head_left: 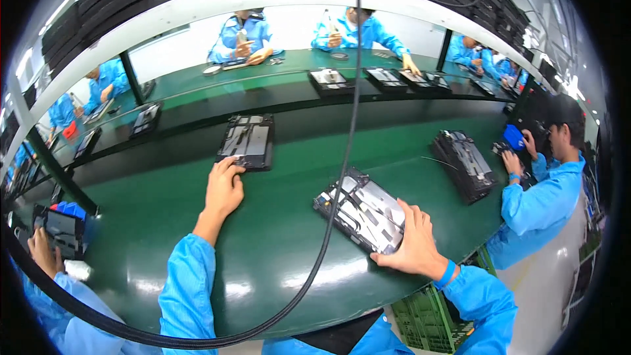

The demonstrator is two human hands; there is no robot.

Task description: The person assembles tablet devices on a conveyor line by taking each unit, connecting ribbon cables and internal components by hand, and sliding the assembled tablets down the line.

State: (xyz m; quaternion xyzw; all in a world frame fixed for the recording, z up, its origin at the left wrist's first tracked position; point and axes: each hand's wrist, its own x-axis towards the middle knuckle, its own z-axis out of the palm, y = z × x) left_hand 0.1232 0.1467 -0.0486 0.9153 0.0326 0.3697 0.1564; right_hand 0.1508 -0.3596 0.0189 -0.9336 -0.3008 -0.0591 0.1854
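Observation:
An opened tablet (pixel 257 141), dark-framed with silver panels inside, lies flat on the green table at the left of centre. The fingers of my left hand (pixel 224 189) are curled over its near edge. A second opened tablet (pixel 361 213), with silver and white strips showing, sits tilted towards the right. My right hand (pixel 415 243), a blue band at the wrist, grips the near right end of it, thumb along the near side and fingers over the top. The palm hides that corner.
A stack of similar opened tablets (pixel 463 164) stands to the right. A black cable (pixel 342 177) hangs across the view. Co-workers in blue sit at both sides and beyond the shelf (pixel 282 106), which carries more tablets. A green crate (pixel 427 319) is below the table edge.

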